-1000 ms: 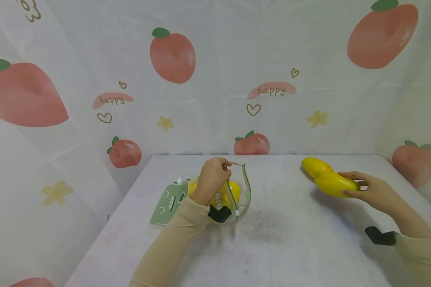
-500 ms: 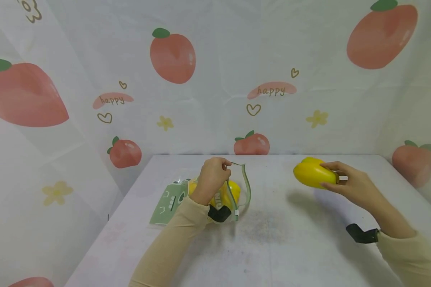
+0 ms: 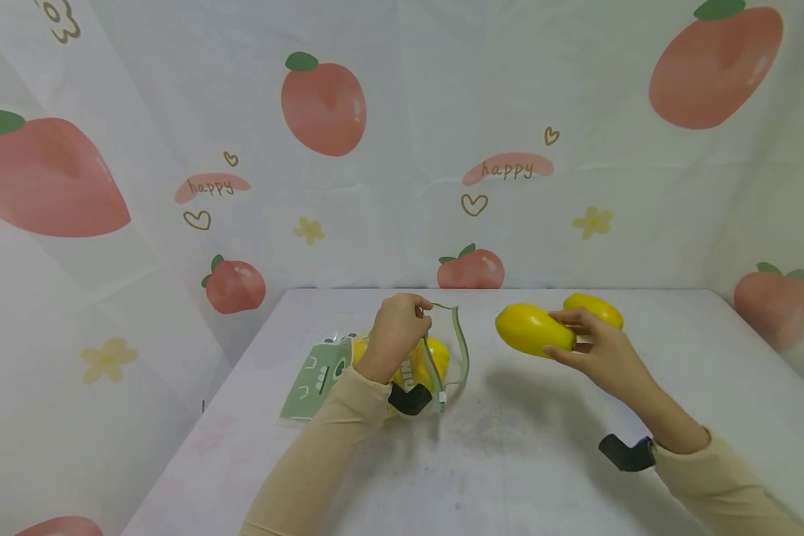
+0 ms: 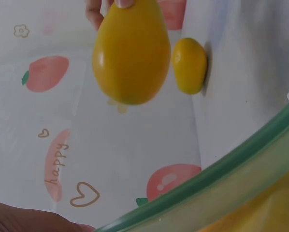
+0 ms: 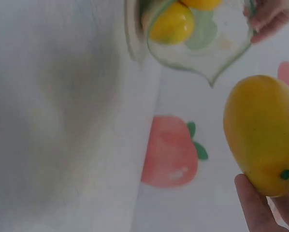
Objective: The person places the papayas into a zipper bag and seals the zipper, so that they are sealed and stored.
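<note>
A clear plastic bag with a green monster print (image 3: 311,380) and a green zip rim (image 4: 251,140) lies on its side at the left. My left hand (image 3: 394,336) pinches that rim, and the mouth gapes toward the right. Inside, the right wrist view shows two yellow mangoes (image 5: 173,24), partly cut off. My right hand (image 3: 606,350) grips another yellow mango (image 3: 532,330) by its near end, thumb and fingers around it, above the table. A green stem spot on this mango (image 5: 263,130) faces the right wrist camera. Behind the right hand, one more mango (image 3: 598,308) rests on the table.
The white table (image 3: 509,476) has a grey smudge near its middle. A white backdrop cloth (image 3: 402,201) printed with peaches, hearts and "happy" stands behind and at both sides.
My right hand has carried the gripped mango leftward, away from the mango at the back right and closer to the bag. The left hand and bag have stayed put.
</note>
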A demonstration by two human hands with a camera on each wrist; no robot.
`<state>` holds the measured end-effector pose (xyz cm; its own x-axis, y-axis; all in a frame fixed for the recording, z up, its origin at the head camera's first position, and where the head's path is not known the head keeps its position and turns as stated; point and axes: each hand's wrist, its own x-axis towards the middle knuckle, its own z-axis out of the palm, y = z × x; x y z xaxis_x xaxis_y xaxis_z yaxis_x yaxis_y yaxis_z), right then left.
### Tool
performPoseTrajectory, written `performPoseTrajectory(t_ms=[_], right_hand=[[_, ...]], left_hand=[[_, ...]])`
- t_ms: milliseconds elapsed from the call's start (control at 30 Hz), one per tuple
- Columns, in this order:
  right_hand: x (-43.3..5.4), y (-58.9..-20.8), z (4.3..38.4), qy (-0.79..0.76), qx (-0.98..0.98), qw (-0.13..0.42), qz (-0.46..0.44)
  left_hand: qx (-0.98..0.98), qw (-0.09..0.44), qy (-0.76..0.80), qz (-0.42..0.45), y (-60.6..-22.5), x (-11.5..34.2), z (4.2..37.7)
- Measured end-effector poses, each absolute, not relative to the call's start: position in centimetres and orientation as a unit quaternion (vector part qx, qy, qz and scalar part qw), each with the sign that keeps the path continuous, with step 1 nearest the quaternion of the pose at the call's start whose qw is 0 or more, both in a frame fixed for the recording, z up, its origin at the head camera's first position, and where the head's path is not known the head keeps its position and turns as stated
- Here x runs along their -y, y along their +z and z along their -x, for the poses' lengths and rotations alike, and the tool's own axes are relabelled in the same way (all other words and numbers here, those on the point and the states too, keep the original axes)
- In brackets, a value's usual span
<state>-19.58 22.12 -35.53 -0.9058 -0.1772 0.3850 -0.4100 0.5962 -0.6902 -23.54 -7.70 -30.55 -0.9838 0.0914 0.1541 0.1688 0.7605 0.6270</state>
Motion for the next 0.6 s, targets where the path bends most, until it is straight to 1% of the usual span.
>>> performPoseTrajectory(t_ms=[300, 600], right_hand=[[-18.2, -37.1, 19.5, 0.456, 0.864, 0.093, -0.193], [-15.7, -38.0, 19.7, 0.458, 0.856, 0.054, -0.233]], left_hand=[[0.937, 0.056, -0.338, 0.070, -30.4, 7.5, 23.4], [0.937, 0.054, -0.338, 0.069, -30.4, 7.5, 23.5]])
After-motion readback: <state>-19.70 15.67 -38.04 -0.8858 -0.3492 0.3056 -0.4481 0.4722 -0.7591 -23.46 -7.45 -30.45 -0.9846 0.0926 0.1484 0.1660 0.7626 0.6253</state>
